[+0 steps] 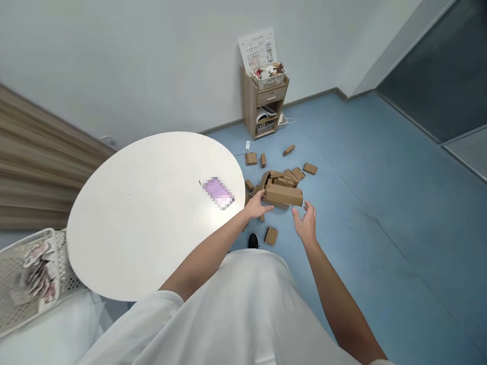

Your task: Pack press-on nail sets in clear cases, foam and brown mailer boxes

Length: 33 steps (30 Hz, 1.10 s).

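Note:
A long brown cardboard box (283,195) lies level between my two hands, over a heap of smaller cardboard boxes (292,175). My left hand (256,207) is at its left end, fingertips at the edge and thumb stretched away; whether the fingertips touch it is hard to tell. Just off the right end, my right hand (306,223) is open, fingers curved and spread, with a small gap to the box. I cannot tell whether the long box rests on the heap or is in the air.
A white oval table (152,218) stands at left, bearing a blurred purple item (218,192). Loose small boxes (271,236) lie on the blue floor around my shoe (253,241). Against the wall is a wooden cabinet (251,104) with a white basket (270,80) on top.

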Each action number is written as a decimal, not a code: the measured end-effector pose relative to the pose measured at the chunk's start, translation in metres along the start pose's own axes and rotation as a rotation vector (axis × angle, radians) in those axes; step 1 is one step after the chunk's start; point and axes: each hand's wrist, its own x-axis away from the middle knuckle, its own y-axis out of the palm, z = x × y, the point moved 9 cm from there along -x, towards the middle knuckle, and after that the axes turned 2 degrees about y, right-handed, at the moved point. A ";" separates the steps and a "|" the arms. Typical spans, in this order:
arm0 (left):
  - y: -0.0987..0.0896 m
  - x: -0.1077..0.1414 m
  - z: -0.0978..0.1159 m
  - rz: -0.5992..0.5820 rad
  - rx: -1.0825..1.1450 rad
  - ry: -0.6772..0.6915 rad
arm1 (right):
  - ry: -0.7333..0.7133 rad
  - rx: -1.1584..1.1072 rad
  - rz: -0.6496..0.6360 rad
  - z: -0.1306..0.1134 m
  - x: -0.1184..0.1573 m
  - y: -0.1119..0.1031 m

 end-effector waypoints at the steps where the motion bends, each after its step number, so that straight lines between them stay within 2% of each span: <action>1: -0.001 0.000 0.000 0.017 -0.037 -0.009 | -0.015 -0.010 0.010 0.002 0.002 -0.001; 3: -0.007 0.007 -0.007 0.032 -0.117 -0.054 | -0.024 -0.033 -0.017 0.008 0.010 0.005; 5: -0.016 0.022 -0.019 0.031 -0.132 -0.113 | 0.006 -0.063 -0.102 0.016 0.019 0.022; 7: -0.029 0.045 -0.036 0.028 -0.099 -0.199 | 0.023 -0.088 -0.207 0.017 0.029 0.045; 10: -0.054 0.088 -0.058 0.058 -0.001 -0.299 | -0.004 -0.143 -0.370 0.004 0.042 0.086; 14: -0.098 0.156 -0.087 0.260 0.084 -0.430 | -0.061 -0.207 -0.555 -0.034 0.056 0.139; 18: -0.137 0.222 -0.112 0.497 0.154 -0.490 | -0.240 -0.226 -0.752 -0.094 0.076 0.185; 21: -0.160 0.265 -0.132 0.628 0.204 -0.502 | -0.333 -0.232 -0.872 -0.138 0.100 0.212; 23: -0.171 0.291 -0.145 0.674 0.230 -0.498 | -0.331 -0.256 -0.942 -0.162 0.120 0.229; 26: -0.191 0.328 -0.162 0.741 0.258 -0.480 | -0.232 -0.336 -1.050 -0.190 0.158 0.255; 30: -0.217 0.381 -0.190 0.802 0.333 -0.481 | -0.085 -0.329 -1.197 -0.212 0.225 0.292; 33: -0.233 0.421 -0.211 0.832 0.407 -0.450 | -0.090 -0.249 -1.300 -0.226 0.281 0.315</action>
